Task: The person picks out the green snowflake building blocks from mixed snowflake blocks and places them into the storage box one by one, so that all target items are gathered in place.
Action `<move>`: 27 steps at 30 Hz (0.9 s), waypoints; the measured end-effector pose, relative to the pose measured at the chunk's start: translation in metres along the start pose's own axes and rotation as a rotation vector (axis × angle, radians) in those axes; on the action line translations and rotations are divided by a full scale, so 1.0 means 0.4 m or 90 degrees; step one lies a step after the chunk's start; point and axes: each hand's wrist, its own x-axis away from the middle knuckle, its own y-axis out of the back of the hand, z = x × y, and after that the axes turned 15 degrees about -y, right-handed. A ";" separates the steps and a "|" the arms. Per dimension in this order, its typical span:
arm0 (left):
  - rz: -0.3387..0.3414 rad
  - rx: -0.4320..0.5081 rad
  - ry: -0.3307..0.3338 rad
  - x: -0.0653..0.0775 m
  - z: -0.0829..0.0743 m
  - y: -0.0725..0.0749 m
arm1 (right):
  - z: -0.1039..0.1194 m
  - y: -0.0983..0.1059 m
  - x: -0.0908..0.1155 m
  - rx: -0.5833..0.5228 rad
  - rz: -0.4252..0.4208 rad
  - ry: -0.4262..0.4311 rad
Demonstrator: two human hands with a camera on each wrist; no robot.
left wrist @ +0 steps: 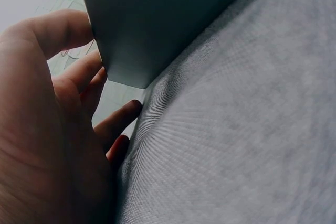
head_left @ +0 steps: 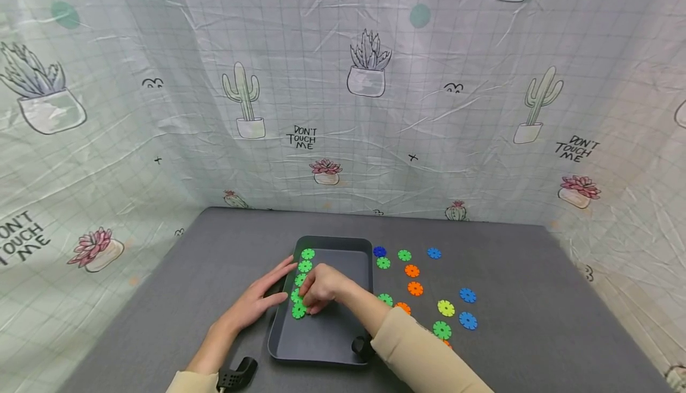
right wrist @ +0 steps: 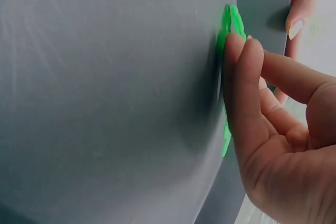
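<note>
A dark grey rectangular tray [head_left: 332,354] lies on the table, with a column of several green notched discs [head_left: 299,310] along its left side. Over the lower part of that column, my right hand [head_left: 324,286] reaches in with curled fingers. In the right wrist view, its bunched fingertips pinch a green disc [right wrist: 236,20] close to the tray wall, covering part of it. My left hand [head_left: 252,301] lies at the tray's left edge with fingers spread. Its thumb and fingertips touch the outer wall [left wrist: 157,24] in the left wrist view.
Right of the tray, loose discs are scattered on the grey table [head_left: 536,309]: orange [head_left: 415,289], blue [head_left: 468,320], yellow [head_left: 446,308] and green [head_left: 442,330]. My right forearm [head_left: 407,342] crosses the tray's right edge. A cactus-print curtain [head_left: 343,113] hangs behind the table.
</note>
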 end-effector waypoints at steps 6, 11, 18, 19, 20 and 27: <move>-0.001 0.004 0.009 -0.003 -0.004 -0.001 | 0.000 0.002 -0.001 -0.036 0.020 -0.003; -0.002 0.004 0.010 -0.005 -0.006 -0.001 | 0.003 0.007 0.003 -0.034 0.013 -0.006; -0.002 -0.002 0.005 -0.001 0.000 -0.001 | 0.005 0.018 0.008 -0.045 0.031 -0.002; -0.002 -0.005 0.006 0.000 0.001 -0.001 | 0.005 0.019 0.008 -0.048 0.041 -0.002; -0.002 -0.007 0.005 0.001 0.002 -0.001 | 0.005 0.021 0.008 -0.052 0.051 -0.002; 0.001 -0.006 0.011 0.004 0.004 -0.001 | 0.003 0.035 0.006 -0.103 0.102 -0.004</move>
